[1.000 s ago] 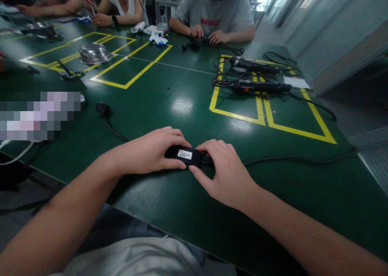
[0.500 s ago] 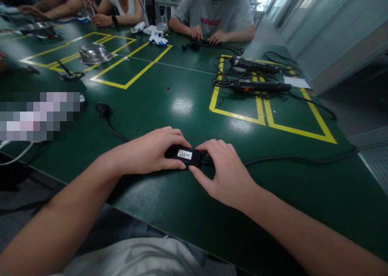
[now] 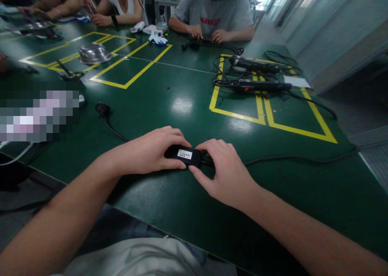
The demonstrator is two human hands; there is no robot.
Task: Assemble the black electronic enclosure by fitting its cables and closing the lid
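Broad, glossy green desk (image 3: 182,124), with a person in a grey T-shirt (image 3: 233,7) across it.
The wearer's left hand (image 3: 157,148) and right hand (image 3: 226,171) meet on the near side, thumb and fingers of each grasping one end of the same thing. Farther off, two long black cylindrical tools (image 3: 260,85) lie over yellow tape (image 3: 303,133). A black cable (image 3: 297,158) runs rightward from beneath the right hand; the grasped thing, a small black rectangular block (image 3: 195,157), bears a white printed label (image 3: 184,154).
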